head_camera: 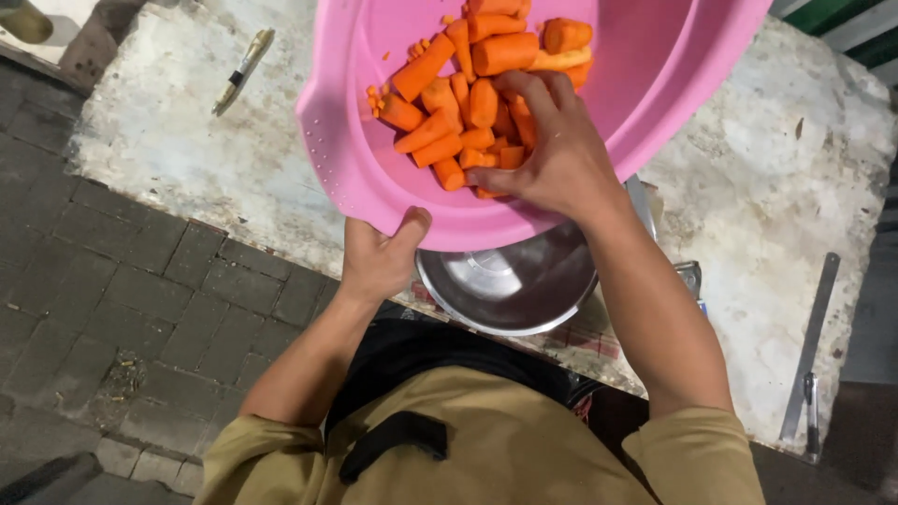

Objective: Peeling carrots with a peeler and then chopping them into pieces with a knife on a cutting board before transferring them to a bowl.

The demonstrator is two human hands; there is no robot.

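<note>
The left hand [379,257] grips the near rim of a large round pink plastic basin [655,65], thumb hooked over the edge and fingers hidden beneath it, so it is closed on the rim. The basin is tilted, its low edge toward 6 o'clock, and fills the upper middle of the view.

Inside it lies a heap of peeled orange carrot chunks [472,89], with small crumbs scattered at about 9 o'clock of the heap. The right hand [552,154] lies palm down over the 5 o'clock part of the heap, fingers curled loosely and spread across several chunks; whether it has hold of any 1 piece cannot be told.

Directly below the basin's low edge, at 6 o'clock, sits a round shiny steel bowl [510,285] on a worn pale stone tabletop [187,140].

A small pale-handled knife [243,68] lies on the tabletop at 10 o'clock, well apart from the basin. A long flat steel blade [812,351] rests near the tabletop's edge at 4 o'clock.
</note>
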